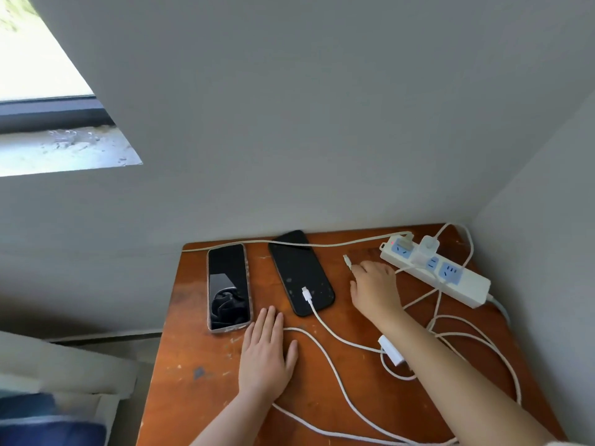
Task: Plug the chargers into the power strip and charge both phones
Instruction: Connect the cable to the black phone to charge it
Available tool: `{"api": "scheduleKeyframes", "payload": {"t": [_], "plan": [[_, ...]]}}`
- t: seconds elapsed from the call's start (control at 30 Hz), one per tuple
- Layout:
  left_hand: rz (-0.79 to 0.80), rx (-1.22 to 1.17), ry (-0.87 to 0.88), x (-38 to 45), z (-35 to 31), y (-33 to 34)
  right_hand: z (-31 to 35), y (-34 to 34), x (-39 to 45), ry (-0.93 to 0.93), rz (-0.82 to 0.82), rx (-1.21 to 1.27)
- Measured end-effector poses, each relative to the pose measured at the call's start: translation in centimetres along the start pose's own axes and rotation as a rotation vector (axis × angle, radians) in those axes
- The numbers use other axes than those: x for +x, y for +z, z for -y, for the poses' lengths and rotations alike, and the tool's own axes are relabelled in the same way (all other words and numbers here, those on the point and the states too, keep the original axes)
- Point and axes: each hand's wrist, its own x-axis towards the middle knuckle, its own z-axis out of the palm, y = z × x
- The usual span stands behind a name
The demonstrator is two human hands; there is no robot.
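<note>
1. The wooden table (206, 365) stands in a corner of grey walls, with a window at 10 o'clock of the view.
2. Two phones lie face up, screens dark, toward the table's far edge. The cased phone (228, 287) sits at 9 o'clock of the black phone (301, 273), near it but apart.
3. A white cable connector (306, 294) rests on the lower part of the black phone's screen; it is not plugged into the phone. Its cable runs off toward 5 o'clock to a small white adapter (390, 349) lying loose on the table.
4. The white power strip (463, 286) lies at 3 o'clock of the black phone, angled along the table's right side. A white charger (426, 249) is plugged into it near its far end, and a small red light shows at that end.
5. A long white cord (289, 244) runs from the strip's far end across the top of the black phone toward 9 o'clock.
6. The left hand (267, 352) lies flat on the table, palm down, fingers spread, its grip open and empty, just at 5 o'clock of the cased phone.
7. The right hand (375, 289) reaches between the black phone and the strip, its fingertips pinching a cable just below its free plug tip (347, 260), which points toward 12 o'clock.
8. More white cable loops (467, 336) lie at 4 o'clock of the right hand.
</note>
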Motion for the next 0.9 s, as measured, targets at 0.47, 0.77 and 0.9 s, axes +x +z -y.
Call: {"api": "scheduleKeyframes", "payload": {"t": [0.47,0.77,0.9], "plan": [[0.071,-0.005,0.079,0.2,0.4,-0.1,-0.6,-2.7,-2.9,0.503,0.234,-0.205],[0.146,0.000,0.098,0.4,0.3,-0.5,3.6,-7.6,-12.3,0.651,-0.132,-0.099],[0.183,-0.068,0.123,0.1,0.6,-1.5,5.6,-6.9,-12.7,0.455,-0.128,0.137]]}}
